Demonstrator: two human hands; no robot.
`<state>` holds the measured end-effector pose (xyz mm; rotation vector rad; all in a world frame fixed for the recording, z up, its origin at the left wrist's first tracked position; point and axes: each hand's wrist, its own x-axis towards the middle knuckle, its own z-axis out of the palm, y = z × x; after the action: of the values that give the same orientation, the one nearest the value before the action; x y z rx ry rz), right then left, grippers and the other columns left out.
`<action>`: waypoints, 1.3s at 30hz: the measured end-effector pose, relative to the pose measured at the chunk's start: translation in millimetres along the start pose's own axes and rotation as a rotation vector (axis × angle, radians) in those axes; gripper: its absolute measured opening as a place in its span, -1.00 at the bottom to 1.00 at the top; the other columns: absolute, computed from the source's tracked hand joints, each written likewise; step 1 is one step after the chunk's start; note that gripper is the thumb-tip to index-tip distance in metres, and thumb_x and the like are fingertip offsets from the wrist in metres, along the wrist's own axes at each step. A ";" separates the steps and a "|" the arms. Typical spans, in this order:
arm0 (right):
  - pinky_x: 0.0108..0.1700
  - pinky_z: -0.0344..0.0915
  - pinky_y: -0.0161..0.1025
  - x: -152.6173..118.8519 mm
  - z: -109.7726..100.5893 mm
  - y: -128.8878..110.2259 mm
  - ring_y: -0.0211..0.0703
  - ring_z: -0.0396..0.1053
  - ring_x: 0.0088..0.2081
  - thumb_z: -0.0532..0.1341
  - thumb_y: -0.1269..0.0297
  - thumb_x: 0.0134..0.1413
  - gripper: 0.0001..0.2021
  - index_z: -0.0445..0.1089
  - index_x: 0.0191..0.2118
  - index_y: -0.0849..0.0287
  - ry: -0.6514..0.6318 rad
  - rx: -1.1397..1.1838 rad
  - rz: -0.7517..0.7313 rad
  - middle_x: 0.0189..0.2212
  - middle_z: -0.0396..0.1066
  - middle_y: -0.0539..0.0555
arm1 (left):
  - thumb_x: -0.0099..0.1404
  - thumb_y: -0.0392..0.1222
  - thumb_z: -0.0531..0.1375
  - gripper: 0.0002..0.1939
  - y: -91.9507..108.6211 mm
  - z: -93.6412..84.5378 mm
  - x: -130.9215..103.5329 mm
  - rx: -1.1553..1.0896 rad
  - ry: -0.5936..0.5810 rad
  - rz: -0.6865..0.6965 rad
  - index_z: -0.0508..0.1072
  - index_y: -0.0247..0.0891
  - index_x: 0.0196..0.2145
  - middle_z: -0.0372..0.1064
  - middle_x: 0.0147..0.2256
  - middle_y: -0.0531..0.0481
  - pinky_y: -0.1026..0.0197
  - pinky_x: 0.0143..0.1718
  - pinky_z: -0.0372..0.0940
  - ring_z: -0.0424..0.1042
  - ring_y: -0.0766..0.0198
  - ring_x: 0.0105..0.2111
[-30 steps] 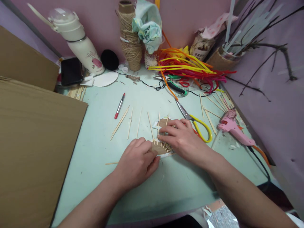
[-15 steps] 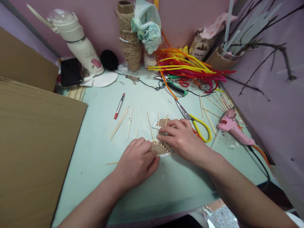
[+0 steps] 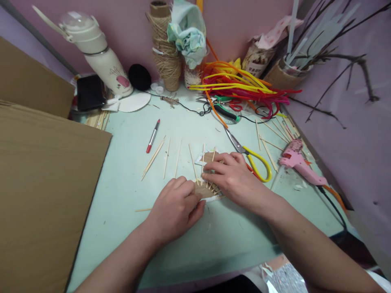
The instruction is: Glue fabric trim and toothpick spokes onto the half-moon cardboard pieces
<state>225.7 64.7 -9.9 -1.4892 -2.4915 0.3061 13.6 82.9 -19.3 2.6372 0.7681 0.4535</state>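
Note:
A curved piece of brown cardboard [image 3: 204,191] with a white edge lies on the table, thin wooden sticks [image 3: 193,165] fanning out from its upper rim. My left hand [image 3: 180,203] is closed on the cardboard's left end, thumb at its lower edge. Over the right part of the fan lies my right hand [image 3: 229,175], fingers stretched out and resting on the sticks; it hides some of them. Just beyond, a second cardboard piece [image 3: 209,156] with a white edge is partly covered by the sticks and my right hand.
Loose sticks [image 3: 153,158] and a red-capped pen [image 3: 153,136] lie left of centre. Yellow-handled scissors [image 3: 259,165] and a pink glue gun [image 3: 301,162] are on the right. A large cardboard sheet [image 3: 49,195] stands at left. Behind are a bottle [image 3: 106,69], twine [image 3: 166,53] and pipe cleaners [image 3: 244,83].

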 end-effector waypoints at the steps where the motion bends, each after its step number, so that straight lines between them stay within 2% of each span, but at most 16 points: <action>1: -0.06 -0.09 -0.05 -0.1 -0.1 0.1 -0.03 0.25 0.00 0.26 0.33 0.24 -0.86 0.53 -0.12 0.06 0.002 0.000 0.000 -0.09 0.52 0.02 | 0.37 -0.25 0.09 -0.71 -0.2 0.1 0.0 0.001 0.001 0.000 0.53 -0.30 -0.45 0.24 -0.48 -0.02 0.15 -0.39 0.15 0.16 0.23 -0.42; 19: -0.07 -0.09 -0.05 -0.2 5.5 2.8 -0.04 0.24 -0.01 0.24 0.37 0.24 -0.88 0.53 -0.16 0.07 0.057 -0.007 -0.033 -0.12 0.52 0.01 | 0.36 -0.24 0.10 -0.72 -1.0 2.1 -0.1 0.000 0.014 0.007 0.55 -0.30 -0.44 0.23 -0.49 -0.02 0.14 -0.40 0.17 0.17 0.22 -0.42; 22: -0.06 -0.07 -0.04 -0.3 7.4 5.0 -0.05 0.24 -0.02 0.19 0.36 0.28 -0.86 0.52 -0.16 0.07 0.138 -0.013 -0.067 -0.12 0.53 0.01 | 0.35 -0.25 0.10 -0.73 -0.8 1.6 0.0 0.002 0.026 0.016 0.55 -0.30 -0.43 0.24 -0.49 -0.03 0.14 -0.40 0.17 0.16 0.21 -0.42; 25: -0.05 -0.03 -0.04 -0.7 5.5 7.4 -0.08 0.26 -0.05 0.12 0.40 0.32 -0.80 0.50 -0.15 0.07 0.323 -0.014 -0.075 -0.09 0.53 0.02 | 0.34 -0.25 0.11 -0.75 -0.2 0.6 0.0 0.009 0.046 0.028 0.55 -0.32 -0.40 0.25 -0.48 -0.04 0.13 -0.40 0.17 0.16 0.21 -0.42; 28: -0.06 0.01 -0.05 -1.4 1.9 8.7 -0.10 0.30 -0.10 0.11 0.50 0.28 -0.76 0.48 -0.15 0.09 0.511 -0.010 -0.037 -0.15 0.55 0.02 | 0.34 -0.26 0.12 -0.75 0.6 -0.6 -0.2 0.006 0.076 0.047 0.55 -0.33 -0.42 0.24 -0.50 -0.04 0.13 -0.42 0.16 0.15 0.21 -0.43; 30: -0.08 0.02 -0.05 -1.5 1.2 9.5 -0.10 0.31 -0.12 0.12 0.54 0.25 -0.76 0.47 -0.16 0.09 0.576 -0.016 -0.024 -0.19 0.56 0.01 | 0.33 -0.26 0.13 -0.74 1.1 -1.5 -0.4 0.012 0.101 0.057 0.54 -0.34 -0.45 0.24 -0.51 -0.05 0.14 -0.43 0.15 0.15 0.22 -0.44; 34: -0.07 0.02 -0.05 0.1 4.1 13.8 -0.10 0.31 -0.13 0.14 0.53 0.24 -0.77 0.49 -0.19 0.08 0.606 -0.026 -0.014 -0.22 0.57 -0.01 | 0.34 -0.27 0.13 -0.71 2.0 -3.6 -0.3 0.035 0.122 0.062 0.51 -0.33 -0.51 0.26 -0.51 -0.06 0.15 -0.41 0.17 0.17 0.22 -0.43; 39: -0.04 0.01 -0.04 -2.5 -0.4 13.9 -0.08 0.29 -0.11 0.18 0.48 0.22 -0.79 0.52 -0.18 0.07 0.560 -0.048 0.016 -0.19 0.57 0.01 | 0.34 -0.28 0.10 -0.69 1.8 -5.4 1.1 0.033 0.122 0.080 0.48 -0.32 -0.54 0.25 -0.50 -0.05 0.16 -0.39 0.18 0.18 0.24 -0.42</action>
<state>238.7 68.9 -13.8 -1.3753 -2.0485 -0.1555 13.2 83.5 -13.6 2.6989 0.7147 0.6342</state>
